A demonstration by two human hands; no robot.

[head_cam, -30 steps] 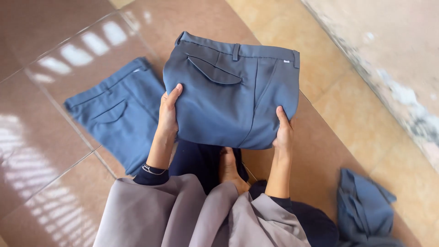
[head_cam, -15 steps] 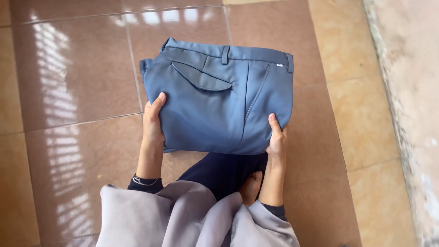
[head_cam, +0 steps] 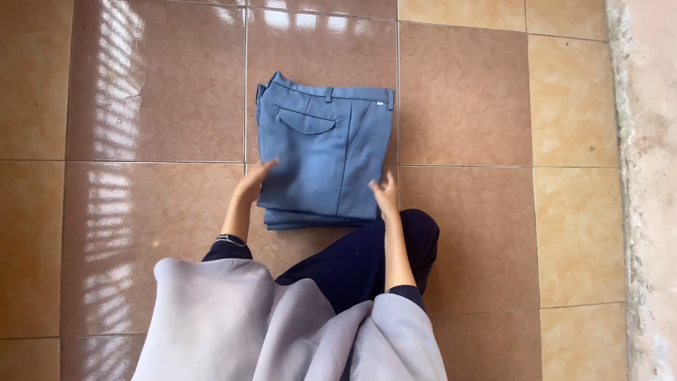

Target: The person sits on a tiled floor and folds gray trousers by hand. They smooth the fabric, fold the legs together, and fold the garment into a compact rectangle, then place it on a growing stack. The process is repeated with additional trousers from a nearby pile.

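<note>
A pair of folded blue trousers [head_cam: 324,152] lies flat on the brown tiled floor [head_cam: 155,106], back pocket up and waistband away from me. It rests on top of more folded blue cloth [head_cam: 310,222], whose edges show beneath its near end. My left hand [head_cam: 254,182] grips the trousers' left edge with its fingers over the fabric. At the near right corner, my right hand [head_cam: 386,194] grips the right edge. Both of my arms wear dark sleeves.
A grey shawl [head_cam: 282,324] and my dark-clothed knee [head_cam: 367,261] fill the bottom middle. Lighter tan tiles [head_cam: 571,141] run along the right. A rough concrete strip [head_cam: 649,176] borders them at the far right edge. Bright light reflects off the tiles at left.
The trousers went from being held up near my lap to lying on the floor atop the other folded cloth. My view turned, so the blue clothes seen earlier at the sides are out of frame.
</note>
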